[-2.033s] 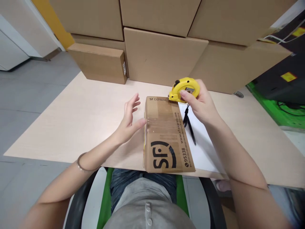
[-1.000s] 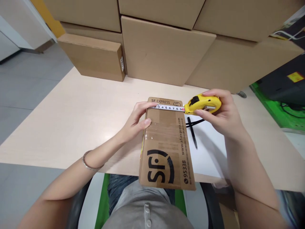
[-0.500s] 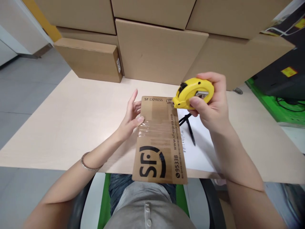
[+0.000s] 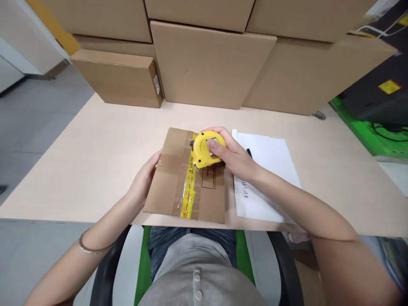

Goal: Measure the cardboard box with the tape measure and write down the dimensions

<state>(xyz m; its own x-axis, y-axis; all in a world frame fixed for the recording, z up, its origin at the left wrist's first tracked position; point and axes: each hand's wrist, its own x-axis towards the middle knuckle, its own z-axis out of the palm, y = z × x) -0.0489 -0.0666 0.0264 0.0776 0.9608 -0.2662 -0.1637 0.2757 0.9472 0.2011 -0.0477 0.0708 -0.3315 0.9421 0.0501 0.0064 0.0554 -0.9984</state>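
A flat cardboard box (image 4: 168, 182) is at the front of the table, with a yellow tape strip (image 4: 188, 199) printed in red running down its face. My left hand (image 4: 147, 173) grips the box's left edge, its fingers mostly hidden behind the side. In my right hand (image 4: 234, 155) is a yellow tape measure (image 4: 201, 148), held over the upper part of the box. Its thumb presses on the case's side. No blade shows clearly. Whether the case touches the box, I cannot tell.
White paper sheets (image 4: 270, 170) lie right of the box, with a black pen (image 4: 249, 152) partly hidden by my right arm. Large cardboard boxes (image 4: 210, 63) are stacked along the back, and a smaller box (image 4: 117, 80) stands at back left. The table's front edge is close.
The box has turned over from its SF EXPRESS side to the yellow-taped face and come down to the table. My right hand has moved left with the tape measure, over the box.
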